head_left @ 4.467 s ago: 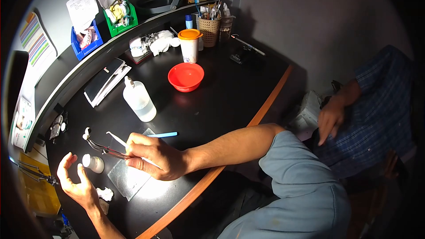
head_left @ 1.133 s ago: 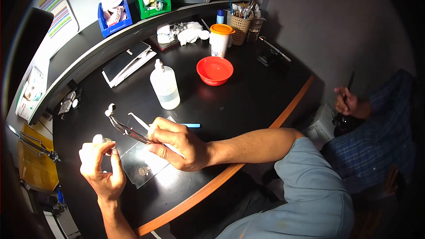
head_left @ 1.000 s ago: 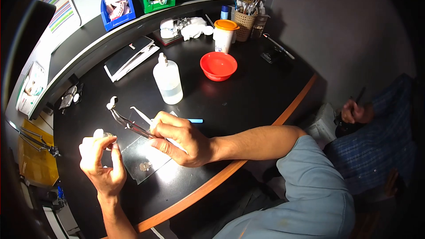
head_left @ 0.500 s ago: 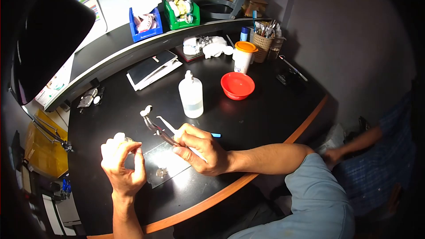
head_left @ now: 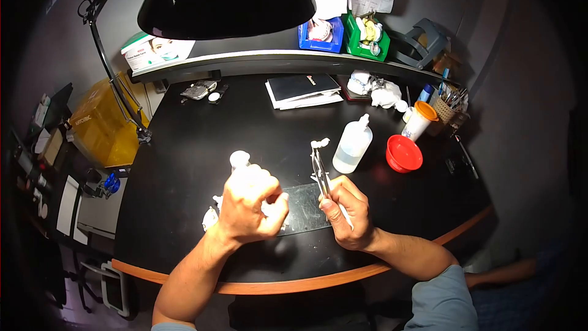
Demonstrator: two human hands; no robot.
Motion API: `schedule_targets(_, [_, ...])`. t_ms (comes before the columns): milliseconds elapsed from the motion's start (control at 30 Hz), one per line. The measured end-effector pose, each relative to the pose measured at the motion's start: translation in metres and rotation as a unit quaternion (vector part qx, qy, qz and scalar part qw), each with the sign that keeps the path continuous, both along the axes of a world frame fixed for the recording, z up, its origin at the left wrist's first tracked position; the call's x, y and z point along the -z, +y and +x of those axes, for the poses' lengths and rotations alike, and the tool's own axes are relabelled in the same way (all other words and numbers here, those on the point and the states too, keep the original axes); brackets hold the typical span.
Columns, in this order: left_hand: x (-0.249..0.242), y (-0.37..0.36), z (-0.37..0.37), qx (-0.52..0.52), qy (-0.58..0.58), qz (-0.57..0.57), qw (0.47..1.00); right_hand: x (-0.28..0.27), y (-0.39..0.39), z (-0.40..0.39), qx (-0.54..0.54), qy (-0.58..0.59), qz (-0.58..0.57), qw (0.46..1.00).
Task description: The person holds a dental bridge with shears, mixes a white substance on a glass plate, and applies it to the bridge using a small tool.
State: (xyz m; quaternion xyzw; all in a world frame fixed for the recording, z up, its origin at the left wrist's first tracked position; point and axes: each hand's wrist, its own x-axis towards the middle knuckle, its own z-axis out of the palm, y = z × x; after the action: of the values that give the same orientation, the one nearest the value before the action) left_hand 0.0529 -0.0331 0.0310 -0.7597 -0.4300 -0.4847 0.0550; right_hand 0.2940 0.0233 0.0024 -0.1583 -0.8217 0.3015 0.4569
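My left hand [head_left: 252,205] is closed, its back towards me and brightly lit. A rounded white thing [head_left: 240,159] shows just beyond its knuckles, and another whitish piece [head_left: 210,218] shows beside the wrist; what the fingers grip is hidden. In my right hand [head_left: 350,214] are metal forceps [head_left: 320,175], held upright, with a small white tooth-like piece [head_left: 320,143] at their tip. A slim white-handled tool [head_left: 346,216] lies in the same grip. Between and below the hands lies a clear slab [head_left: 305,209] on the black desk.
Beyond the right hand stand a squeeze bottle [head_left: 353,147], a red bowl [head_left: 404,154] and an orange-lidded jar [head_left: 420,121]. Notebooks [head_left: 304,91] lie farther back. A black lamp [head_left: 226,0] hangs overhead. Blue [head_left: 321,35] and green [head_left: 367,37] bins sit on the shelf.
The view has turned left, so desk items appear farther right. My left hand has turned its back towards me. The forceps in my right hand now point more upright, and the hands sit farther apart.
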Motion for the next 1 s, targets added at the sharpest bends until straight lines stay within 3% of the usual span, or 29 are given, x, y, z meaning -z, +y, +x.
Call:
schedule_targets(67, [0.006,-0.003,0.015,0.035,-0.09,-0.033,0.995,0.001,0.002,-0.001,0.0,-0.003,0.006,1.0])
schedule_targets(367, [0.01,-0.015,0.032,0.121,-0.227,-0.177,0.95,0.001,-0.001,-0.011,0.005,-0.003,0.052,0.999])
schedule_targets(500, [0.013,-0.018,0.035,0.126,-0.314,-0.283,0.897,0.0,-0.003,-0.016,0.0,0.001,0.079,0.997])
schedule_targets(733, [0.012,-0.016,0.042,0.19,-0.428,-0.221,0.856,-0.001,-0.006,-0.015,-0.026,-0.002,0.041,0.999])
schedule_targets(867, [-0.003,-0.01,0.023,0.093,-0.357,-0.16,0.915,0.005,0.007,-0.005,-0.031,0.001,0.0,1.0])
schedule_targets(933, [-0.006,-0.005,0.009,0.078,-0.396,-0.144,0.903,0.015,0.007,-0.005,-0.026,0.053,-0.106,0.993])
schedule_targets(1000, [-0.005,0.001,-0.012,0.04,-0.399,-0.142,0.905,0.018,0.009,-0.006,-0.027,0.067,-0.136,0.988])
